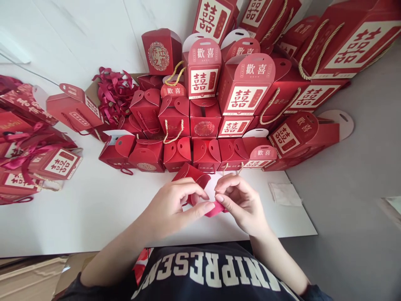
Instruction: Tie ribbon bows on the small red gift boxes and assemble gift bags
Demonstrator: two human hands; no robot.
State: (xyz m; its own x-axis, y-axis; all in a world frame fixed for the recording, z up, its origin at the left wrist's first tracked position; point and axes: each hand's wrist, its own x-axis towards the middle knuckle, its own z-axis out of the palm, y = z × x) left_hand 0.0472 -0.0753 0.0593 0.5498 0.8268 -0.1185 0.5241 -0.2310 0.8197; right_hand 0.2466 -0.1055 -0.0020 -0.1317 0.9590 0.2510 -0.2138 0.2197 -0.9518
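Observation:
A pink-red ribbon shows between my hands near the table's front edge. My left hand has its thumb pressed along the ribbon's top, with the fingers curled behind. My right hand pinches the ribbon's other side between thumb and fingertips. Just beyond my left fingers, a red gift box rests on the white table, partly covered by that hand. How the ribbon lies under my fingertips is hidden.
Red gift boxes stand stacked in rows behind my hands. A heap of red ribbons lies at the back left, and beribboned boxes pile up at far left. A white packet lies at right by the grey wall.

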